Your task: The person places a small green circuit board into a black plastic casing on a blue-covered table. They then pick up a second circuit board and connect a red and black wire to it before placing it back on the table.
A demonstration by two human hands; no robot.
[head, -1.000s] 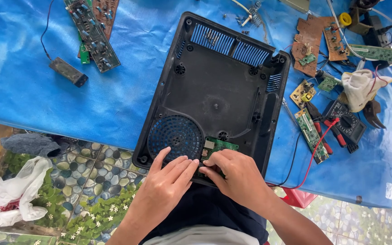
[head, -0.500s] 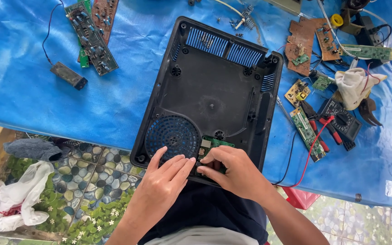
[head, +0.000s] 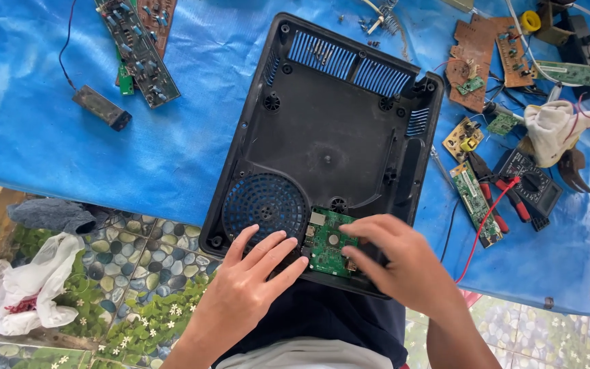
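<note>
Both hands press on a small green rectangular circuit board (head: 329, 242) lying inside the near edge of the black plastic appliance casing (head: 322, 137), left hand (head: 250, 273) flat with fingers spread beside it, right hand (head: 397, 263) curled over its right end.

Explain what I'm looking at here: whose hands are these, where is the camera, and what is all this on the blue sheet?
The view comes from a camera on a person's head, looking down at their own two bare hands. The left hand and right hand rest on a small green circuit board at the near edge of an open black plastic casing. Neither hand has a closed grip on it; fingertips press it. The casing lies on a blue tarp. Around it: loose circuit boards, a black multimeter with red leads, and a white rag.
</note>
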